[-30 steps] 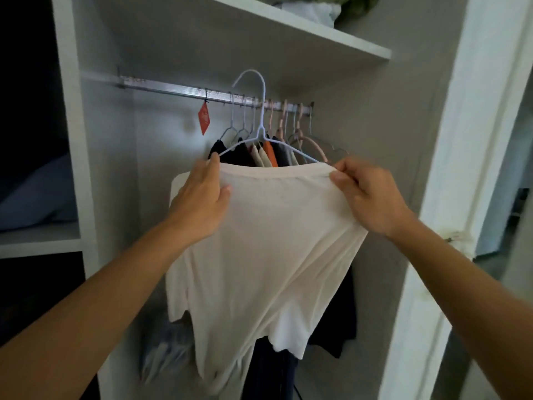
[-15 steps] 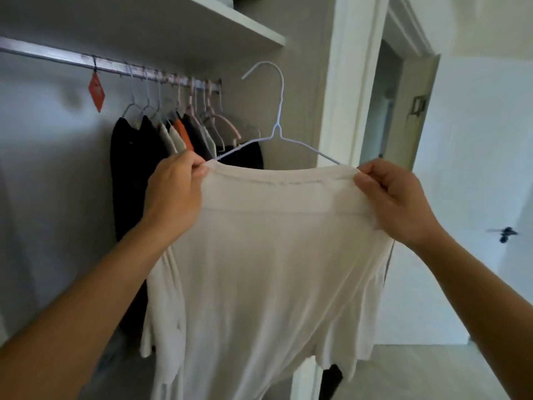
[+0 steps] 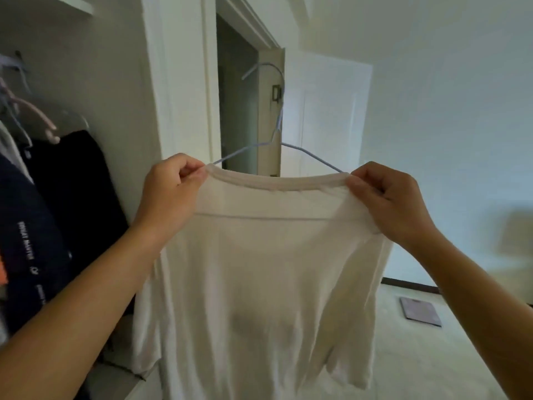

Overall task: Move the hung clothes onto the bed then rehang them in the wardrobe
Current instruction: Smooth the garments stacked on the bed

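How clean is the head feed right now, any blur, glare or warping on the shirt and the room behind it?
Head view: white shirt and both hands, left hand and right hand, fairly sharp; right-hand wall and floor motion-smeared; bright wall washed out; dark clothes in shadow; door frame bowed by the wide lens.

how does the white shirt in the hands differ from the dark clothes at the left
The white T-shirt on the pale blue wire hanger is held up in the open room, while the dark garments hang inside the wardrobe. The white T-shirt is plain and thin enough to let light through; the dark garments are opaque, and one carries small white lettering. The left hand and right hand pinch the T-shirt's shoulders; nothing touches the dark garments. Both are on hangers.
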The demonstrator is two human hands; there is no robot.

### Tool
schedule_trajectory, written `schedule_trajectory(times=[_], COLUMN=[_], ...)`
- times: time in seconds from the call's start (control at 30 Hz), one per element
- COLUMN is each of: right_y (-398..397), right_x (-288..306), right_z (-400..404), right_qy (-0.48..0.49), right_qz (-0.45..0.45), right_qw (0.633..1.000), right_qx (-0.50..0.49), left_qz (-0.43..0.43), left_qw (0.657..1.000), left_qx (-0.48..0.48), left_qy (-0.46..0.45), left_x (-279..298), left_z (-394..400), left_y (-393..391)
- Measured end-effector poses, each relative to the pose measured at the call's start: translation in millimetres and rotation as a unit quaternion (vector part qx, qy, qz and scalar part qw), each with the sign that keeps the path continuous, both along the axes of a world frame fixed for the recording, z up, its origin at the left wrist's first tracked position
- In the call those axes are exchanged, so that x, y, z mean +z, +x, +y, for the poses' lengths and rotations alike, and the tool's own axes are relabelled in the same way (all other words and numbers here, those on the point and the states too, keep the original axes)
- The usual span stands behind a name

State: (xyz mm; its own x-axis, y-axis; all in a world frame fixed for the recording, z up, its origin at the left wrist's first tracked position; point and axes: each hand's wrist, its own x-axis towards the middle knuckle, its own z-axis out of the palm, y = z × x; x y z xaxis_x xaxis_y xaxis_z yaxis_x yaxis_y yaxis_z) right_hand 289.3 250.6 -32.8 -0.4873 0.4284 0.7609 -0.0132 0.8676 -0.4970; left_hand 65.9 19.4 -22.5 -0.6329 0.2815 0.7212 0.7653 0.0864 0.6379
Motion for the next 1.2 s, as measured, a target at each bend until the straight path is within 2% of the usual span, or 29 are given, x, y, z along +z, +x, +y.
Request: schedule_trajectory(times=[0.23, 0.33, 0.6, 0.97, 1.2], right_y=[121.4, 180.5, 331.0, 495.1, 570.5], right_x=[-5.0, -12.1, -24.8, -49.9, -73.7], right_z=[85.2, 120.3, 185.5, 227.9, 251.1], right_qy=[0.002, -0.015, -0.028, -0.06, -0.085], right_qz=[-0.062, -0.064, -0.109, -0.134, -0.141], right_qw=[0.993, 0.989, 0.961, 0.89, 0.819], right_qx=[-0.102, -0.134, -0.251, -0.432, -0.549], left_qz=[-0.063, -0.062, -0.085, -0.046, -0.036], left_qw=[0.992, 0.987, 0.954, 0.885, 0.819], left_qx=[-0.097, -0.134, -0.268, -0.439, -0.543], left_qy=[-0.054, -0.07, -0.101, -0.146, -0.18], left_x=[-5.8, -11.6, -24.7, -53.8, -74.9], left_z=[114.8, 165.5, 294.2, 458.1, 553.9], left_y=[96.2, 145.4, 258.4, 396.7, 476.2])
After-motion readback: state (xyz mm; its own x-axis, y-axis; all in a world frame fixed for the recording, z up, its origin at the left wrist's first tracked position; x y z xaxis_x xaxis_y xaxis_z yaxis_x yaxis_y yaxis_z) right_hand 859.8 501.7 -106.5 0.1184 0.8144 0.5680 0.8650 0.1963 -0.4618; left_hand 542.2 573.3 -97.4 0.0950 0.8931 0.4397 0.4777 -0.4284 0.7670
